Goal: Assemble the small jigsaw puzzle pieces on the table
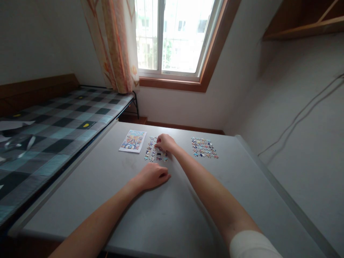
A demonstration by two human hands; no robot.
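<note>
Loose jigsaw puzzle pieces (152, 153) lie in rough rows on the grey table (161, 211), left of its middle. Over their right side reaches my right hand (166, 142), fingertips pinched together down among them. Whatever sits between those fingertips is too small to make out, and the hand hides some pieces. Just nearer to me, my left hand (153, 176) rests on the tabletop, fingers curled in a loose fist, with nothing visible in it. A printed picture sheet (133, 141) with a colourful design lies left of the pieces.
A second group of puzzle pieces (204, 147) is spread out toward the table's right. Along the left side stands a bed with a checked cover (88, 109). A window (177, 39) and a curtain (115, 46) are beyond the table; a cable (298, 114) hangs along the right wall.
</note>
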